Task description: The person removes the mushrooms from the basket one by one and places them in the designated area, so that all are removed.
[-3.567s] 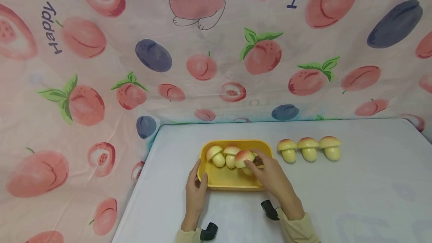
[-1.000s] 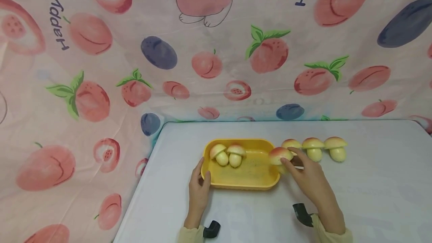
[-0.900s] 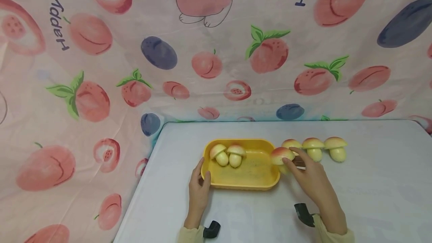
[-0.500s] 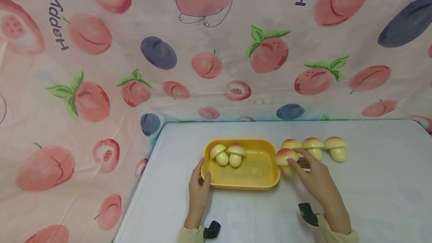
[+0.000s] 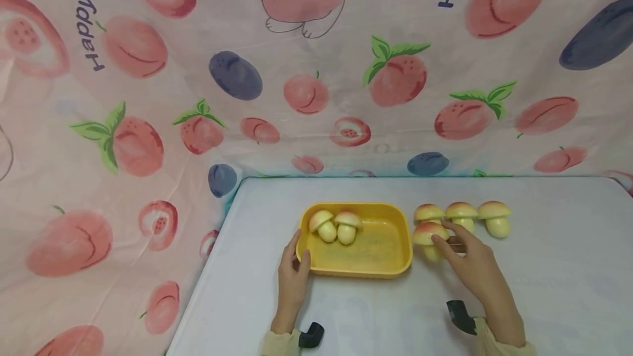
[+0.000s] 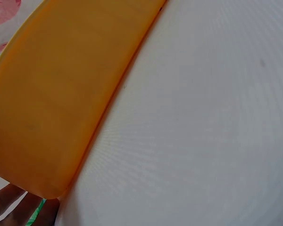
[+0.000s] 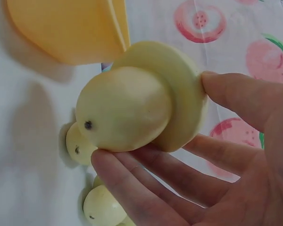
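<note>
My right hand (image 5: 482, 268) pinches a toy mushroom (image 5: 429, 233) with a reddish-yellow cap, between thumb and fingers. In the head view the mushroom is just right of a yellow tray (image 5: 368, 260), in front of a row of mushrooms. The right wrist view shows its pale rounded stem (image 7: 122, 110) from below, off the table, the thumb against the cap. My left hand (image 5: 292, 282) grips the tray's left end, thumb at the near corner. Two mushrooms (image 5: 348, 229) lie inside the tray at its back left. Fingers (image 6: 19, 207) of the left hand show at the tray's end.
Three mushrooms stand in a row at the back right: a left one (image 5: 428, 212), a middle one (image 5: 461, 211) and a right one (image 5: 495, 218). A white table (image 5: 371, 317) carries everything. Behind and to the left hangs a peach-printed cloth (image 5: 316, 59).
My right hand has lifted a mushroom out of the tray and carried it right, past the tray's edge, to in front of the row. The left hand keeps its hold on the tray.
</note>
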Motion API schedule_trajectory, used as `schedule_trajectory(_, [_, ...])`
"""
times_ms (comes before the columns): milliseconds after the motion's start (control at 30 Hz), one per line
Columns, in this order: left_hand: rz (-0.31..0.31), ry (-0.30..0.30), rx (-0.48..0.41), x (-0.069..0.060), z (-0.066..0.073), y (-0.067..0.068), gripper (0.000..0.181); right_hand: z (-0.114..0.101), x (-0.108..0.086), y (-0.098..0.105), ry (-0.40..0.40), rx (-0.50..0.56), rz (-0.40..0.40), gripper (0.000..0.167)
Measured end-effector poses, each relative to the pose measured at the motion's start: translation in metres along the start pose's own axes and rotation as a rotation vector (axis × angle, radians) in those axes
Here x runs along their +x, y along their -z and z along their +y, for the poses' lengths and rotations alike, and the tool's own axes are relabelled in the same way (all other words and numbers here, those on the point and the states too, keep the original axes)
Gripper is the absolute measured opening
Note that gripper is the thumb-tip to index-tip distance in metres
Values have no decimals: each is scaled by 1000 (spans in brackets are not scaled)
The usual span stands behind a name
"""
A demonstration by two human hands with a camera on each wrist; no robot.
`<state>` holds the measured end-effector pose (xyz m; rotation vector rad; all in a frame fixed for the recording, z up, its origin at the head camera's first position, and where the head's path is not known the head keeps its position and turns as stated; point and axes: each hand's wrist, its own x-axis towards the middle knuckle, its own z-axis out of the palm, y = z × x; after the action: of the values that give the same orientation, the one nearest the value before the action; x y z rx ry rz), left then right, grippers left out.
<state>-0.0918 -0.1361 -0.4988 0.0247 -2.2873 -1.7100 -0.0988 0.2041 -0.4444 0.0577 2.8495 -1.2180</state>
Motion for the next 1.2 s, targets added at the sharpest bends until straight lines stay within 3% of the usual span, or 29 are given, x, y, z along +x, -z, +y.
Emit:
schedule_trajectory(667, [10,-4,9,-1,0,0,47,21,0,8,-92,-57,-79,74])
schedule_trajectory(1200, [12,5,15,-2,2,0,46,32,0,16,-89,-63,-134,74])
